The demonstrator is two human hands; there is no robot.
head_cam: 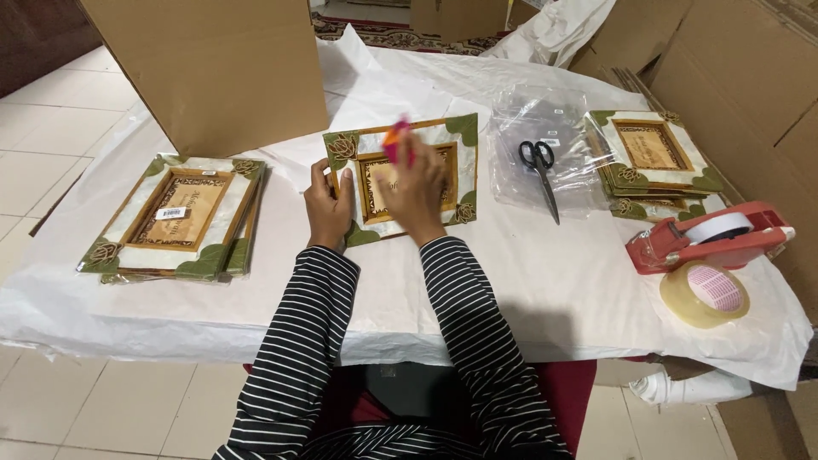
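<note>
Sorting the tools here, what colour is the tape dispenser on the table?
Red, the plastic tape dispenser shows clearly in the head view.
</note>
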